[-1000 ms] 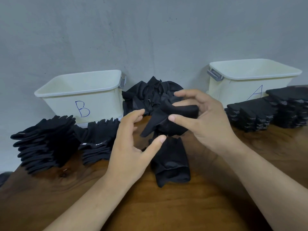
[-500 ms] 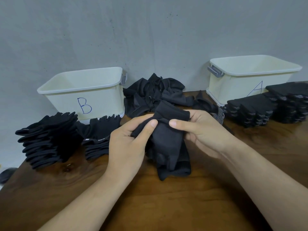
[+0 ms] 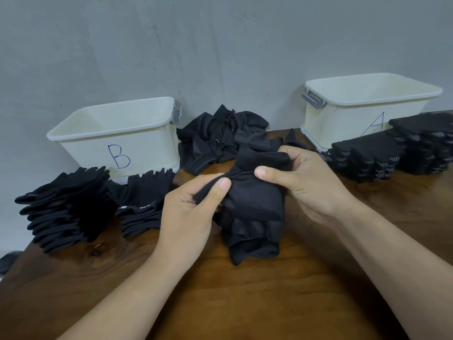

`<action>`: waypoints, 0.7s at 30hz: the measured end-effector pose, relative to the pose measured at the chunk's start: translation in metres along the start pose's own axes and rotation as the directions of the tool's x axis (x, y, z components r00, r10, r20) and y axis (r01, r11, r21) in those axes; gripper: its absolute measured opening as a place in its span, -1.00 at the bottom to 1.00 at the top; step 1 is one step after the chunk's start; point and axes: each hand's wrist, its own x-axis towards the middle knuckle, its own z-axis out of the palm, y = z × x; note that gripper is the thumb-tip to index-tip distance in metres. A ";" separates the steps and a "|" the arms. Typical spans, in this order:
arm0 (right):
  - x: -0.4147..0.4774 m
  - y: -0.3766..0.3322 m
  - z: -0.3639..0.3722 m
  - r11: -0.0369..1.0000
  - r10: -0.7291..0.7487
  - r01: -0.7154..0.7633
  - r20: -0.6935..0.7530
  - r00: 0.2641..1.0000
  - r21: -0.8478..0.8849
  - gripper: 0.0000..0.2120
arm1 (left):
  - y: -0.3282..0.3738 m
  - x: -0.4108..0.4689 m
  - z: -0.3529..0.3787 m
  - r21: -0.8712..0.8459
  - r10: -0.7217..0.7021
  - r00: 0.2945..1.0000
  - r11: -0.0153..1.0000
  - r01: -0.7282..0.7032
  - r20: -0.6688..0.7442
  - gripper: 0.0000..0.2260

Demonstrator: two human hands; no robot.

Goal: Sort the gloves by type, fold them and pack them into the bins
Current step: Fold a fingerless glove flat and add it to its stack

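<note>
- Two stacks of folded black gloves (image 3: pixel 66 207) sit on the worktop (image 3: pixel 245 303) at the left, just in front of bin B.
- Bin B (image 3: pixel 117 143) is white. No gloves show inside it.
- The left hand (image 3: pixel 188 217) pinches the glove's left edge, with its fingers curled round the cloth.
- The black glove (image 3: pixel 255 202) is in the middle, between both hands. Its low end seems to rest on the worktop. It looks soft, light and floppy, so I think it is best held by its edges, one hand on each side.
- A messy pile of gloves (image 3: pixel 220 138) lies behind it, between the bins.
- The right hand (image 3: pixel 308 185) grips the glove's top right part, with its thumb in front.
- Bin A (image 3: pixel 367 111) stands at the right. Its bottom is hidden.
- Folded dotted gloves (image 3: pixel 382 155) are stacked in front of bin A.
</note>
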 end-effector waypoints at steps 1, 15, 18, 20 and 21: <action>-0.001 -0.002 0.001 1.000 0.009 -0.009 0.022 1.000 0.007 -0.66 | -0.002 0.000 -0.001 -0.003 -0.012 1.000 1.000 0.012 0.004 -0.85; 0.027 -0.017 0.011 0.986 -0.115 0.126 0.100 0.988 -0.112 -0.80 | -0.015 0.013 -0.018 0.225 0.014 1.000 0.974 -0.015 0.007 -0.79; 0.032 -0.002 0.011 0.984 -0.097 0.110 0.092 0.991 -0.142 -0.78 | -0.026 0.015 -0.021 0.356 -0.067 0.997 0.933 0.046 0.049 -0.78; 0.030 0.011 0.009 0.989 -0.062 0.073 0.086 0.994 -0.130 -0.77 | -0.031 0.015 -0.022 0.417 -0.101 0.994 0.906 0.072 0.047 -0.79; 0.028 0.016 0.008 0.991 -0.053 0.064 0.093 0.994 -0.120 -0.76 | -0.032 0.016 -0.023 0.430 -0.109 0.993 0.899 0.082 0.039 -0.79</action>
